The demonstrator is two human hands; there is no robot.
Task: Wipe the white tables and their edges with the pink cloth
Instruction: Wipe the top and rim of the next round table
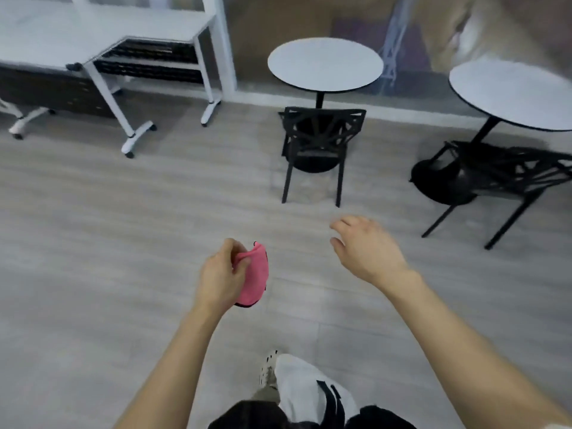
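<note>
My left hand (pixel 221 278) grips a folded pink cloth (pixel 253 275) in mid-air over the grey floor, well short of any table. My right hand (pixel 366 247) hangs free beside it with loosely curled fingers and holds nothing. A round white table (pixel 325 65) with a dark rim stands ahead at the wall. A second round white table (pixel 513 94) stands at the right edge of view. A long rectangular white table (pixel 93 29) on wheeled legs fills the upper left.
A black chair (pixel 318 140) is tucked under the middle round table, and another black chair (pixel 498 178) sits under the right one. Dark drawers show beneath the long table. My foot in a light shoe (pixel 269 366) steps on the wood-look floor.
</note>
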